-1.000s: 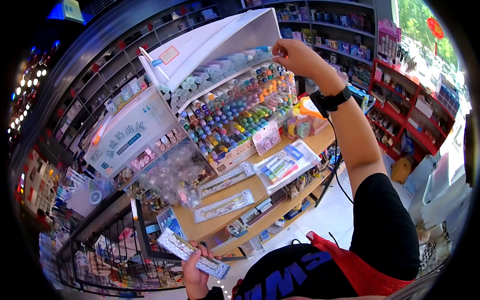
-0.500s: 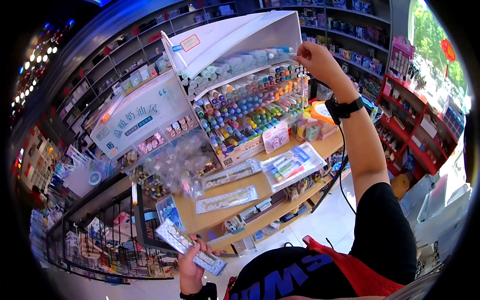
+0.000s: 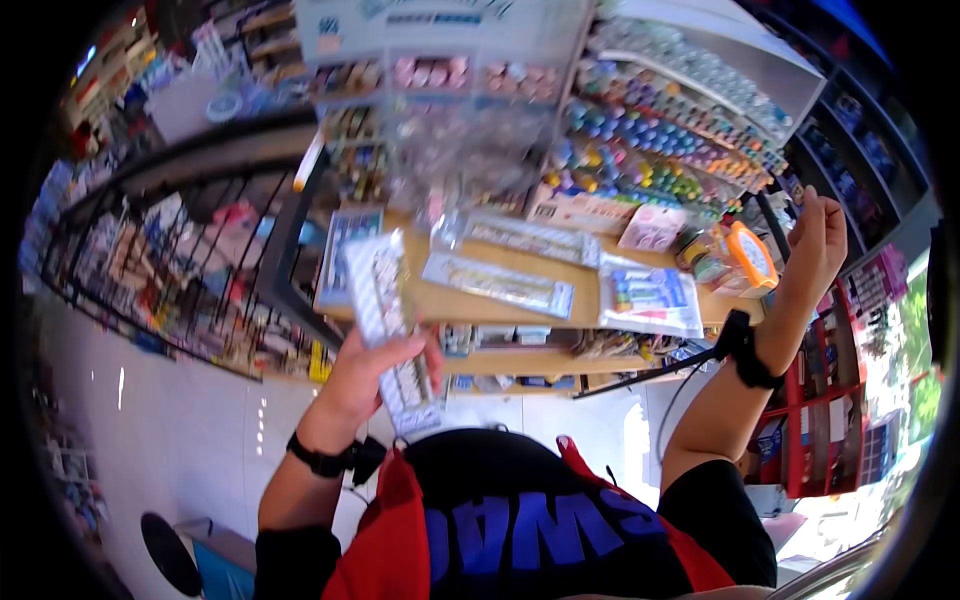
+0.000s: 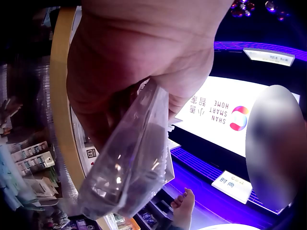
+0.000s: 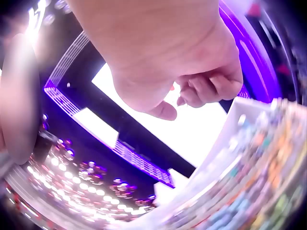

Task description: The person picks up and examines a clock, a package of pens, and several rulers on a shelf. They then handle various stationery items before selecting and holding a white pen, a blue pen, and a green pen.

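One patterned pack (image 3: 377,290) was gripped in the left hand (image 3: 355,377), near the bench (image 3: 440,302); right hand (image 3: 820,238) curled, visibly empty. Judged step: carrying; next move called for steady grip.

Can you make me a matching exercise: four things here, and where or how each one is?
1. Left hand
2. Rows of colourful capped markers
3. Flat, clear-and-white packet of coloured pens
4. Right hand

A. Lying on the wooden tabletop
B. Raised, gripping no packet
C. Gripping a long, pale, patterned packet
D. Inside the white rack

1-C, 2-D, 3-A, 4-B
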